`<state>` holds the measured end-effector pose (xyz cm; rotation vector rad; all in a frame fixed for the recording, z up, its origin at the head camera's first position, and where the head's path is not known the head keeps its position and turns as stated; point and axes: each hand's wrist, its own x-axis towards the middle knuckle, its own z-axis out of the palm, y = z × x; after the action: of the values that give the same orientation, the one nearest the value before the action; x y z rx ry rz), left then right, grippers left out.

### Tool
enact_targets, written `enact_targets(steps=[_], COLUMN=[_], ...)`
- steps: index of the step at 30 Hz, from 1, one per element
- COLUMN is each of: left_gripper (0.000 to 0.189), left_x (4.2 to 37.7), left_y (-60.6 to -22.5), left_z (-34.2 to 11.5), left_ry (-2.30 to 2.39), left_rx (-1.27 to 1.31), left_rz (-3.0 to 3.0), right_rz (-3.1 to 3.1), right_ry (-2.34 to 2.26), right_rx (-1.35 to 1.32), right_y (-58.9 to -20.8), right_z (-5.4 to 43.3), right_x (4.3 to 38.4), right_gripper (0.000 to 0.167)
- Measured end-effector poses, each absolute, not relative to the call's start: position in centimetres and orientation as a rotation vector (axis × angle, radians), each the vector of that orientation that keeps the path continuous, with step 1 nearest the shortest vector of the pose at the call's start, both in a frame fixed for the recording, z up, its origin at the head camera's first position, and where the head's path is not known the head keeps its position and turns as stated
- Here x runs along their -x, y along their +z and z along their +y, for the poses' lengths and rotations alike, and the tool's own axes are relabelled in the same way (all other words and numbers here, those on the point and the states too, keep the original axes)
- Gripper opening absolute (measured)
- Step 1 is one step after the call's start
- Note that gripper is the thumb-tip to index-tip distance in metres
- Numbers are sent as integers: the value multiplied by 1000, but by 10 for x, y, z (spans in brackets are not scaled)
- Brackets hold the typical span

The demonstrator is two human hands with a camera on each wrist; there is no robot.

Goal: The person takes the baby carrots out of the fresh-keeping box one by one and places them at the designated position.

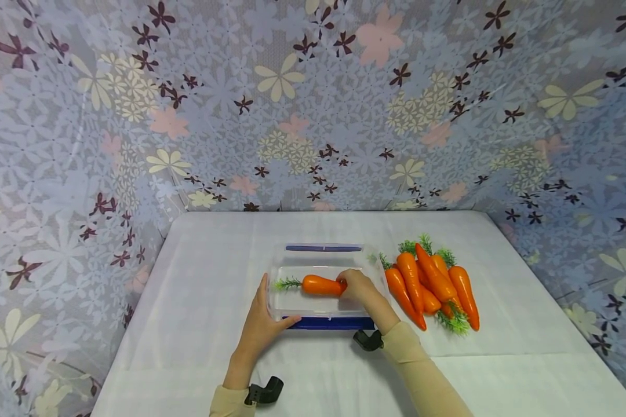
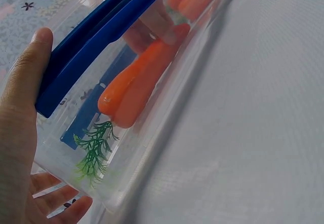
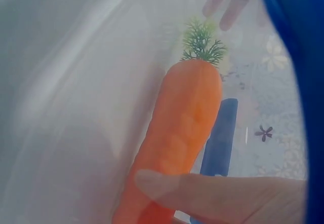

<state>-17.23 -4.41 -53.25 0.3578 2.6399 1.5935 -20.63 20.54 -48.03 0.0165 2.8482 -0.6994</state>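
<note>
A clear plastic container (image 1: 287, 305) with blue side latches (image 1: 331, 324) stands in the middle of the table. My left hand (image 1: 261, 321) holds its near left corner, thumb over the near rim and fingers along the left wall. Inside lies an orange carrot (image 1: 318, 285) with a feathery green top (image 2: 93, 150) pointing left. My right hand (image 1: 357, 285) reaches in over the right end and pinches the carrot's narrow tip. In the right wrist view the thumb (image 3: 167, 186) lies across the carrot, and the other fingers are mostly hidden.
A pile of several orange carrots (image 1: 407, 275) with green tops lies just right of the container. White cloth (image 1: 198, 278) covers the table. A flower-patterned curtain (image 1: 313, 116) hangs behind it and at both sides. Black wrist cameras (image 1: 265, 391) sit on both wrists.
</note>
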Motion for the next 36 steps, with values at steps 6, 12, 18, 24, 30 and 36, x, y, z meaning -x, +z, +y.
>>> enact_targets(steps=[6,12,18,24,30,36], left_gripper=[121,121,121,121,120,121], left_x=[172,171,171,172,172,173], left_y=[-533,-532,-533,-534,-534,-533], left_z=[-44,-43,-44,-44,-43,-44], left_ry=[1588,1594,1579,1585,1570,1565], left_rx=[-354,-353,-349,-365,-361,-350], left_rz=[2649,2643,2661,2671,2680,2676], right_rz=[2824,2821,2859,2904,2919,2964], right_ry=[-699,-832,-969,-1193,-1378,-1453], right_rx=[-1,41,64,15,-22,-1], right_y=[-482,-481,-480,-478,-473,-463], right_z=[204,209,211,212,213,214], right_x=[207,206,207,207,205,199], right_gripper=[36,38,34,32,34,34])
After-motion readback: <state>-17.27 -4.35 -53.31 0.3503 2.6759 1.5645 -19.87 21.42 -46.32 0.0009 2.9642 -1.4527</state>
